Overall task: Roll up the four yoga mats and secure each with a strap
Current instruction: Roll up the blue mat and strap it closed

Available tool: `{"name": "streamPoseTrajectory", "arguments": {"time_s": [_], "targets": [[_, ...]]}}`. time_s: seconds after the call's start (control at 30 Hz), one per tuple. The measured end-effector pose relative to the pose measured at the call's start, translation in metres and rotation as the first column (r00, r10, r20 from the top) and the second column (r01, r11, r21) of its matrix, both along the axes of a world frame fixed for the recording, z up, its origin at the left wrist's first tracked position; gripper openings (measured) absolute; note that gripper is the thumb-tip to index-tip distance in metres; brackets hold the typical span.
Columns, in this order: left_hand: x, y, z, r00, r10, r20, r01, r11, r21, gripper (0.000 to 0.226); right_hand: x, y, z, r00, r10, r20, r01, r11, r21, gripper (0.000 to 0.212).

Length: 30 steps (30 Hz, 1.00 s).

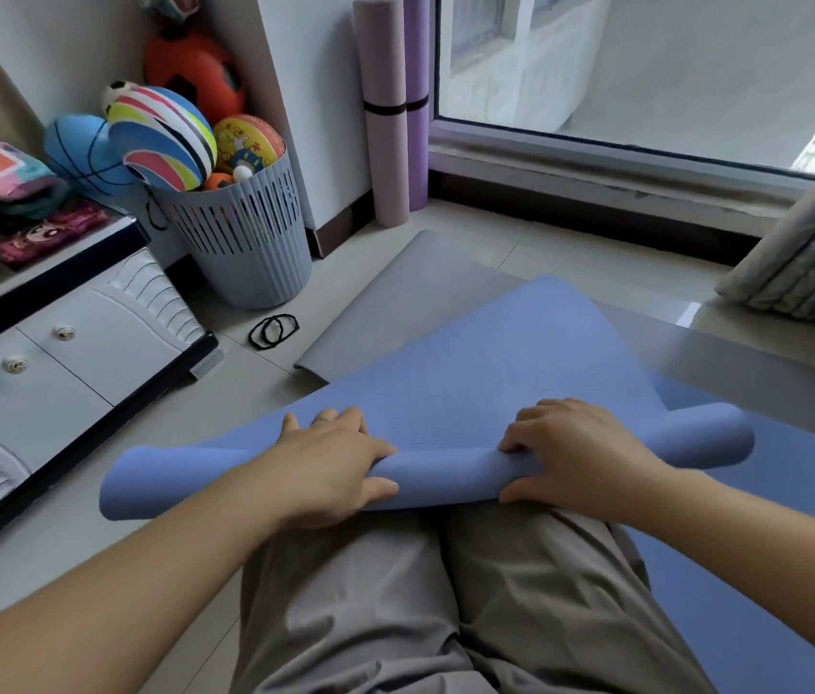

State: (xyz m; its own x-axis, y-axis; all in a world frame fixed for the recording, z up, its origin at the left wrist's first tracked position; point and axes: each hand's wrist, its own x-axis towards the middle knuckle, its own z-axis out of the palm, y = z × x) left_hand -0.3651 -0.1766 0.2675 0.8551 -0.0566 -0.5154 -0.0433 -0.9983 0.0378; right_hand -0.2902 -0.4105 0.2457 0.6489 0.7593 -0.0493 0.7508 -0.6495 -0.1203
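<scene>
One blue mat (470, 353): near end curled into a loose tube just past the knees, rest flat on the floor over a grey mat (395, 303).
Left hand (330, 458): fingers curled over the tube, thumb under, gripping.
Right hand (580, 453): same deal, clamped further right.
Black straps (273, 330): loose on the tile, just left of the grey mat.
Pink mat (383, 117) and purple mat (415, 92): rolled, upright by the window, dark band round each.
Crowding the left: ball basket (250, 242), white cabinet (70, 343).
Crowding the right: curtain (806, 257).

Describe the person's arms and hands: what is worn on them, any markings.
The left arm and right arm are bare to the frame edge, no sleeves in view. The left hand and right hand wear no gloves; no ring, watch or band shows.
</scene>
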Motion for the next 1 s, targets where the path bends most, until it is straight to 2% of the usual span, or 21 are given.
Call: {"name": "streamPoseTrajectory", "arguments": {"time_s": [0.07, 0.13, 0.23, 0.33, 0.4, 0.5, 0.57, 0.6, 0.63, 0.7, 0.8, 0.9, 1.0], "targets": [[-0.007, -0.010, -0.004, 0.990, -0.080, 0.120, 0.059, 0.984, 0.167, 0.049, 0.013, 0.004, 0.006, 0.985, -0.065, -0.160, 0.055, 0.996, -0.067, 0.042], [-0.017, -0.022, -0.012, 0.970, -0.155, 0.187, 0.096, 0.952, 0.289, 0.068, 0.028, 0.007, 0.012, 0.927, -0.132, -0.352, 0.113, 0.991, -0.074, 0.035], [-0.020, -0.020, -0.032, 0.911, -0.185, 0.368, 0.082, 0.957, 0.277, 0.080, 0.047, 0.016, 0.016, 0.800, -0.182, -0.571, 0.116, 0.982, -0.151, 0.025], [-0.017, -0.005, -0.045, 0.865, -0.205, 0.459, 0.087, 0.961, 0.264, 0.083, 0.053, 0.022, 0.021, 0.761, -0.213, -0.613, 0.112, 0.974, -0.199, 0.025], [-0.013, -0.006, -0.040, 0.902, -0.196, 0.384, 0.125, 0.972, 0.201, 0.081, 0.044, 0.023, 0.026, 0.823, -0.189, -0.536, 0.085, 0.973, -0.213, 0.029], [-0.008, -0.007, -0.036, 0.917, -0.174, 0.359, 0.112, 0.976, 0.188, 0.056, 0.009, 0.021, 0.020, 0.979, -0.104, -0.176, 0.055, 0.963, -0.263, 0.052], [-0.005, -0.005, -0.035, 0.944, -0.146, 0.297, 0.095, 0.979, 0.180, 0.051, -0.022, 0.018, 0.001, 0.997, -0.027, 0.069, 0.040, 0.978, -0.204, 0.078], [-0.002, -0.004, -0.036, 0.948, -0.128, 0.293, 0.087, 0.985, 0.149, 0.050, -0.031, 0.017, -0.010, 0.990, -0.029, 0.136, 0.053, 0.982, -0.180, 0.087], [0.001, -0.003, -0.036, 0.949, -0.109, 0.295, 0.082, 0.991, 0.104, 0.049, -0.032, 0.015, -0.023, 0.982, -0.044, 0.181, 0.066, 0.991, -0.115, 0.086], [0.005, -0.002, -0.036, 0.954, -0.060, 0.293, 0.055, 0.998, 0.027, 0.047, -0.020, 0.016, -0.036, 0.979, -0.084, 0.185, 0.087, 0.996, -0.009, 0.067], [0.007, -0.004, -0.037, 0.933, -0.067, 0.353, 0.059, 0.998, 0.033, 0.050, -0.002, 0.021, -0.033, 0.985, -0.071, 0.159, 0.082, 0.995, -0.061, 0.045], [0.005, 0.001, -0.029, 0.876, -0.151, 0.458, 0.128, 0.989, 0.081, 0.061, 0.006, 0.023, -0.008, 0.993, 0.034, 0.116, -0.018, 0.991, -0.136, 0.041], [0.007, 0.008, -0.006, 0.740, -0.168, 0.651, 0.149, 0.985, 0.084, 0.064, 0.010, 0.022, 0.039, 0.997, 0.054, 0.054, -0.049, 0.994, -0.094, 0.046]]}}
